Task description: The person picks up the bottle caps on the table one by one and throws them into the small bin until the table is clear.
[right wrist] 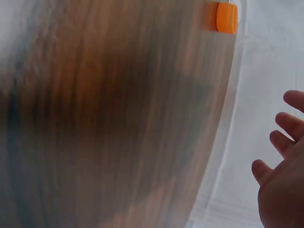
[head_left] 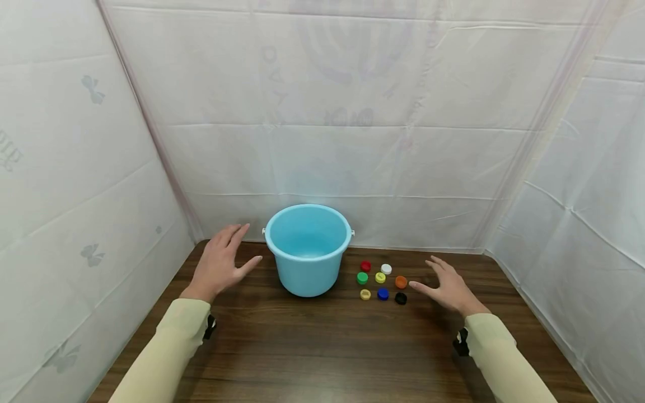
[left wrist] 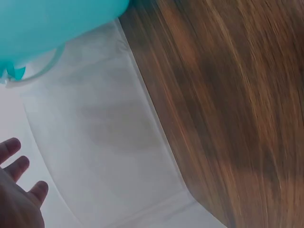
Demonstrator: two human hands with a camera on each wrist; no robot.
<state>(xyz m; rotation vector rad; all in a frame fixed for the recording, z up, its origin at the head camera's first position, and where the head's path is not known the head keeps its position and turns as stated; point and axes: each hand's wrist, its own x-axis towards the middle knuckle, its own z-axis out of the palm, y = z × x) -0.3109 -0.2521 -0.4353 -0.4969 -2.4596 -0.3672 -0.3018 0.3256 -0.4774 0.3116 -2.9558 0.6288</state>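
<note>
A light blue bucket (head_left: 308,274) stands upright near the back of the table; no contents show in it. To its right lie several bottle caps: red (head_left: 365,266), white (head_left: 386,269), green (head_left: 362,278), yellow (head_left: 380,277), orange (head_left: 401,282), tan (head_left: 365,294), blue (head_left: 383,294) and black (head_left: 401,298). My left hand (head_left: 218,267) hovers left of the bucket, fingers spread, holding nothing. Right of the caps is my right hand (head_left: 450,288), also spread and holding nothing, its thumb nearest the orange cap. The right wrist view shows the orange cap (right wrist: 227,18) apart from the fingers.
The dark wood-grain table (head_left: 312,358) is bounded by white sheeting at the back (head_left: 302,101), left (head_left: 75,184) and right (head_left: 584,179). Part of the bucket's handle (left wrist: 47,66) hangs at its side in the left wrist view.
</note>
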